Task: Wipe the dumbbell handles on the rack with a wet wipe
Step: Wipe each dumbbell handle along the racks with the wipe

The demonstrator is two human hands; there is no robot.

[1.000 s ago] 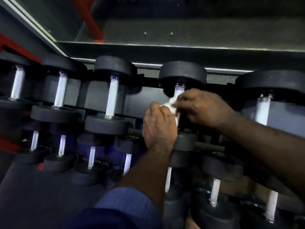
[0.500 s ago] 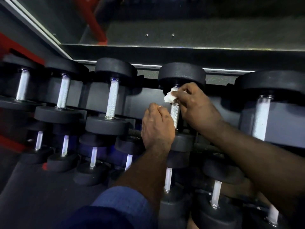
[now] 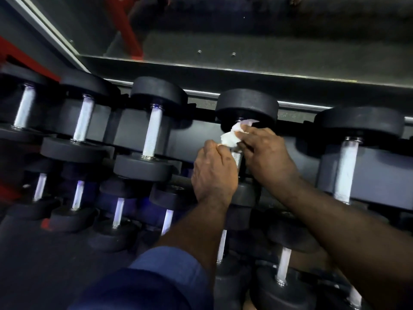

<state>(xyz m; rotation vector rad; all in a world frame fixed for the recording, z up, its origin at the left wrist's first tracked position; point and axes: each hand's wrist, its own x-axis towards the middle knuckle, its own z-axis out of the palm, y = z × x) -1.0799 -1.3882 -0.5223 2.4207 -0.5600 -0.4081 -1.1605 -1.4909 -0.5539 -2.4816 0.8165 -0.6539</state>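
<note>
Nearest us, a blue fabric sleeve covered our left forearm, and our bare right forearm reached in from the lower right. Beneath both arms lay a lower tier of small black round-ended dumbbells with pale handles.

Just beyond, our left hand was curled into a fist, apparently wrapped round the near part of a knurled silver metal handle; the fist hid the grip itself. Our right hand sat just across that handle, its fingertips pinching a crumpled white wet wipe against the handle's far end. The wipe touched our left thumb and lay directly under the dumbbell's far black round weight.

The handle ran lengthwise away from us, between the two hands. Only a short bare stretch showed between them. The right hand was the nearer to the wipe, so we judged the next stroke would travel along that axis, back toward the left fist.

This dumbbell rested on the upper tier of a dark grey metal rack, with similar dumbbells on either side. Farthest off stood a red metal frame.

We could read no brand, label or number anywhere.
</note>
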